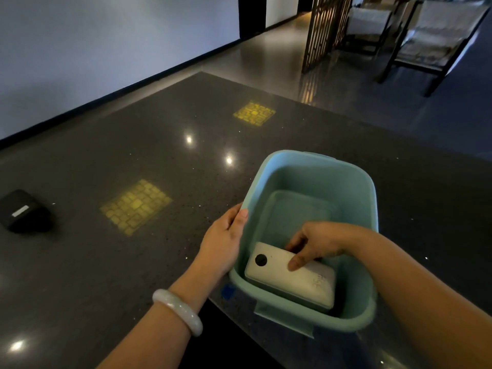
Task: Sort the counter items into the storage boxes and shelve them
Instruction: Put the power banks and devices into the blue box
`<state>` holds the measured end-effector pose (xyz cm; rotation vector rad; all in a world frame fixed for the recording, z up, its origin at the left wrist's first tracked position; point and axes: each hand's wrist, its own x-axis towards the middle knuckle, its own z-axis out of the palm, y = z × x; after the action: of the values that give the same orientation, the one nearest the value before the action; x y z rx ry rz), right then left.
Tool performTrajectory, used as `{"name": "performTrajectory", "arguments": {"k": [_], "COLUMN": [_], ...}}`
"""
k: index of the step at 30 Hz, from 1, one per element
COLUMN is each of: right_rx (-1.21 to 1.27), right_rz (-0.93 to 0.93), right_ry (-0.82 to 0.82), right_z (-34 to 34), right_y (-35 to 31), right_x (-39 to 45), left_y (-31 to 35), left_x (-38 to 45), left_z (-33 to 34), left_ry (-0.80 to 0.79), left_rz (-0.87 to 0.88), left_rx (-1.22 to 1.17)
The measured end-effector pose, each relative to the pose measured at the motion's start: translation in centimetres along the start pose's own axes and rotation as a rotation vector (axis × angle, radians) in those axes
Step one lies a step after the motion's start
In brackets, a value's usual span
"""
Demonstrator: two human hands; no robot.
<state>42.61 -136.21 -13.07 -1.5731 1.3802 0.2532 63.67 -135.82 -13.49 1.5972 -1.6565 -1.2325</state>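
A teal plastic storage box [316, 166] stands on the dark stone counter [133, 145] near its front edge. Inside it, at the near end, lies a white rectangular device [271, 272] with a round black spot on its face. My right hand [316, 243] reaches into the box and holds that device, thumb on its top face and fingers over its far edge. My left hand [226, 241] grips the box's left rim, thumb hooked over the edge. A pale bangle sits on my left wrist.
A black box-shaped object [24, 211] with a small white label sits at the counter's far left. Two yellow patterned light patches and bright lamp reflections show on the counter. A wooden screen [324, 30] and chairs [431, 41] stand on the floor beyond.
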Motion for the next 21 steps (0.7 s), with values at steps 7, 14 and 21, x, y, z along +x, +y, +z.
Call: {"name": "performTrajectory", "arguments": {"k": [7, 14, 21], "right_rx": [-0.009, -0.058, -0.369], "right_rz": [0.009, -0.195, -0.33], "right_ry": [0.091, 0.607, 0.424], "right_z": [-0.8, -3.6, -0.1], "right_y": [-0.8, -9.1, -21.6], "right_x": [-0.5, 0.6, 6.6], "left_y": [-0.4, -2.8, -9.5], "left_x": [0.5, -0.6, -4.5], "left_z": [-1.0, -7.3, -16.1], "left_ry": [-0.08, 0.004, 0.219], "left_rz": [0.016, -0.025, -0.125], "left_rx": [0.051, 0.155, 0.436]}}
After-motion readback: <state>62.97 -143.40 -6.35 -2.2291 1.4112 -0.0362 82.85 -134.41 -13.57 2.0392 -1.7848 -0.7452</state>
